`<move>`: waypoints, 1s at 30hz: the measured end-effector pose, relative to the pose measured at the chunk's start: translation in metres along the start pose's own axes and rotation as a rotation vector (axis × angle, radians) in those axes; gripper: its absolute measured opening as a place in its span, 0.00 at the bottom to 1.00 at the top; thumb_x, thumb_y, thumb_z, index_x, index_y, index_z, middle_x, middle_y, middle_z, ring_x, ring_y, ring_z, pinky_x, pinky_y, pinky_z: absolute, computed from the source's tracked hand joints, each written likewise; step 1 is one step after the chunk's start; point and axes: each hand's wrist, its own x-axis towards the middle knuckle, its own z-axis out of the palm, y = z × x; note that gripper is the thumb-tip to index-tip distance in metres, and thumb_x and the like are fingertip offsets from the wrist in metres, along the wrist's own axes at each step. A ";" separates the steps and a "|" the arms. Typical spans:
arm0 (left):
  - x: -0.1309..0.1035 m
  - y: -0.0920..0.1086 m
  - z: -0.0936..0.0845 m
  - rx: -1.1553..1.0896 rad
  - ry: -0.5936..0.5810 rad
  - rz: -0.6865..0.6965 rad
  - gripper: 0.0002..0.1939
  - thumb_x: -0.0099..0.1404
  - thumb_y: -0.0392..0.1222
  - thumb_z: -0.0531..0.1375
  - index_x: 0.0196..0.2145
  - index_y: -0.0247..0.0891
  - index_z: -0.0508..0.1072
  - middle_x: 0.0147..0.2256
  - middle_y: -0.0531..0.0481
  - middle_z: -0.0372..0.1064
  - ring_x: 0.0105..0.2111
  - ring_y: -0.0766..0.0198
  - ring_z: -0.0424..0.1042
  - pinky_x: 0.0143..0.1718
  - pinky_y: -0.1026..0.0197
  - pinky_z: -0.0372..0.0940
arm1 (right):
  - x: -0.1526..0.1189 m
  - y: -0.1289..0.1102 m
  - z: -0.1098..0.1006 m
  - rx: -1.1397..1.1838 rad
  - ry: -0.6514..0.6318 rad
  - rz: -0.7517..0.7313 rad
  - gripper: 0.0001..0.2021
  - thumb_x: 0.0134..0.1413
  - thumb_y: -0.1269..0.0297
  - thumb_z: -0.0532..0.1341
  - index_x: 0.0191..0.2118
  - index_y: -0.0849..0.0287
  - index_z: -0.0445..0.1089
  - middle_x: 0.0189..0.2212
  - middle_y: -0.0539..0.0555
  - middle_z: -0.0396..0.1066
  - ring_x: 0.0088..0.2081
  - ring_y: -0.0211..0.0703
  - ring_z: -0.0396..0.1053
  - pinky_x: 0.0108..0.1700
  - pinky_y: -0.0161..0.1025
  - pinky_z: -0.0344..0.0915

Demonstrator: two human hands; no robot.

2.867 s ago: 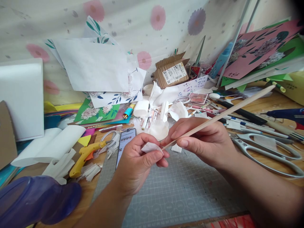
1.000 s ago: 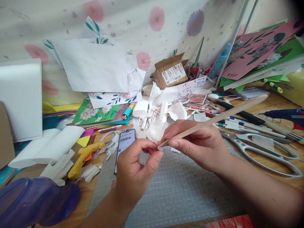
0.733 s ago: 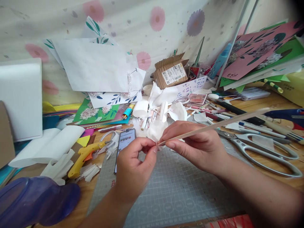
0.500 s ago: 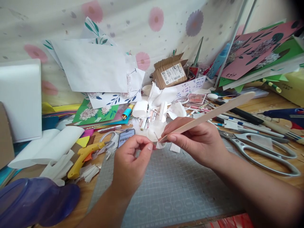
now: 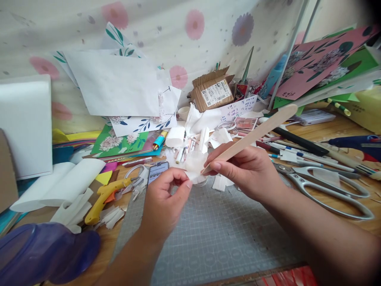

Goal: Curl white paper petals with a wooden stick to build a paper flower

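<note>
Over the grey cutting mat (image 5: 208,234), my left hand (image 5: 166,198) pinches a small piece of white paper (image 5: 195,176) between thumb and forefinger. My right hand (image 5: 244,169) grips a flat wooden stick (image 5: 253,135), which slants up to the right. The stick's lower tip meets the right side of the paper. Behind the fingertips sits a translucent, whitish round container (image 5: 196,161), partly hidden by the hands. A small white scrap (image 5: 220,182) lies on the mat just beyond my right hand.
Large scissors (image 5: 324,190) lie at the right, near a blue glue gun (image 5: 354,142). At the left are a yellow glue gun (image 5: 104,198), white rolls (image 5: 71,180) and a purple object (image 5: 50,250). A phone (image 5: 157,171), pens and a cardboard box (image 5: 212,89) stand farther back.
The wooden stick has tilted more steeply, its upper end moving left and its lower tip slightly right. More of the white paper now shows between my hands.
</note>
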 end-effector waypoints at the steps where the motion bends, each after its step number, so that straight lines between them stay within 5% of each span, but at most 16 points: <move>1: 0.001 -0.002 -0.001 -0.025 -0.001 0.003 0.05 0.61 0.37 0.62 0.27 0.41 0.73 0.27 0.56 0.70 0.28 0.67 0.66 0.30 0.64 0.62 | 0.001 0.001 -0.001 0.000 0.016 0.012 0.03 0.54 0.71 0.67 0.31 0.58 0.78 0.28 0.51 0.78 0.29 0.38 0.77 0.32 0.35 0.75; 11: 0.015 -0.009 -0.010 -0.072 0.197 0.002 0.05 0.56 0.37 0.63 0.24 0.39 0.72 0.28 0.53 0.72 0.29 0.65 0.69 0.32 0.63 0.64 | 0.013 0.015 -0.013 -0.134 0.167 0.176 0.04 0.50 0.65 0.68 0.30 0.60 0.76 0.26 0.52 0.78 0.27 0.41 0.78 0.29 0.37 0.76; 18: 0.017 -0.007 -0.011 0.421 0.373 0.380 0.05 0.57 0.33 0.61 0.26 0.41 0.69 0.33 0.51 0.74 0.37 0.59 0.75 0.43 0.57 0.69 | 0.017 0.029 -0.003 -0.335 0.141 0.180 0.06 0.54 0.63 0.63 0.32 0.59 0.74 0.28 0.55 0.79 0.32 0.47 0.78 0.36 0.45 0.74; 23: 0.023 -0.012 -0.008 0.654 0.330 0.659 0.08 0.57 0.28 0.59 0.27 0.40 0.69 0.33 0.48 0.75 0.36 0.59 0.76 0.40 0.58 0.69 | 0.018 0.033 0.003 -0.443 0.131 0.162 0.04 0.50 0.66 0.65 0.27 0.58 0.75 0.25 0.53 0.78 0.29 0.47 0.74 0.34 0.43 0.66; 30: 0.030 -0.011 0.002 0.782 0.085 0.657 0.09 0.60 0.29 0.57 0.27 0.41 0.71 0.35 0.48 0.79 0.37 0.56 0.74 0.43 0.53 0.66 | 0.021 0.039 -0.006 -0.325 0.156 0.188 0.06 0.52 0.63 0.64 0.31 0.59 0.76 0.30 0.56 0.80 0.34 0.50 0.76 0.38 0.46 0.69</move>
